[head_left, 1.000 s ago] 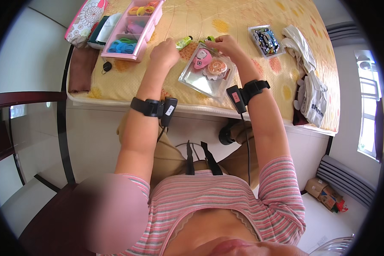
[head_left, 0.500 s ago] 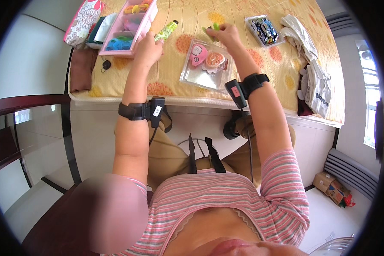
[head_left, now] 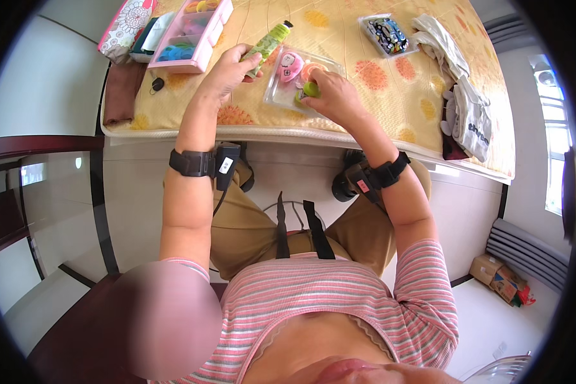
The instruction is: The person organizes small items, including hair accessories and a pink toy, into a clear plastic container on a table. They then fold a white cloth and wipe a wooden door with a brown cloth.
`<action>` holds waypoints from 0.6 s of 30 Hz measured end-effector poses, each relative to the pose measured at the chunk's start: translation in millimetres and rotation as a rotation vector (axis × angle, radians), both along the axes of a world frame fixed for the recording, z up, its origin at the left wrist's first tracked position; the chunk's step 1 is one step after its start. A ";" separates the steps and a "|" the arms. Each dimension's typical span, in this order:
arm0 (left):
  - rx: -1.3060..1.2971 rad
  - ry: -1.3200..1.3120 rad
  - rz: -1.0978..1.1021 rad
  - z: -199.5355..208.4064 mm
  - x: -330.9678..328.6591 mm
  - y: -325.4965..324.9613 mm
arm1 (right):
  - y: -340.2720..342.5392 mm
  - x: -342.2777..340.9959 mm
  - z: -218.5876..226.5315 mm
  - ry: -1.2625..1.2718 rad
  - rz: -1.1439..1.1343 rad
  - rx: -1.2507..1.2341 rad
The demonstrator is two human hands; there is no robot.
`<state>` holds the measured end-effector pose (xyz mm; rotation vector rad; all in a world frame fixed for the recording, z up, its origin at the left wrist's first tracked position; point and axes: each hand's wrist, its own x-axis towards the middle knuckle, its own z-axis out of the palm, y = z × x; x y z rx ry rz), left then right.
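Observation:
My left hand (head_left: 226,77) is closed on a green patterned tube with a black cap (head_left: 270,47), tilted with its cap pointing away to the right. Over the clear plastic box (head_left: 276,97), my right hand (head_left: 336,99) pinches a small round green item (head_left: 309,89); its exact kind is not clear. In that box lie a pink item with a small character on it (head_left: 290,66) and an orange-pink round item (head_left: 313,68), partly covered by my right fingers. Whether the green item touches the box's bottom, I cannot tell.
At the left stands a pink divided organizer (head_left: 201,59) with coloured bands, near a flowered pouch (head_left: 127,25) and a brown cloth (head_left: 123,96). Toward the right are a clear box of dark patterned small items (head_left: 390,37) and pale folded cloths (head_left: 470,121).
My right hand has come nearer with the green item, from beyond the clear box to over it. The left hand has shifted slightly, and the tube now sits closer to the box.

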<state>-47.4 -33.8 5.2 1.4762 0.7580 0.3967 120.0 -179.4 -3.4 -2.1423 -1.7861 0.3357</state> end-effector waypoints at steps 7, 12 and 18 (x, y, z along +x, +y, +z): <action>0.007 0.026 -0.168 -1.8 0.5 -10.0 | -4.5 14.1 10.0 0.138 0.084 0.051; 0.024 -0.017 -0.333 -7.4 9.0 -10.3 | 3.5 23.8 18.7 0.756 -0.096 0.312; 0.147 -0.005 -0.359 -9.5 18.4 -18.1 | 12.2 27.9 7.2 1.051 -0.083 0.207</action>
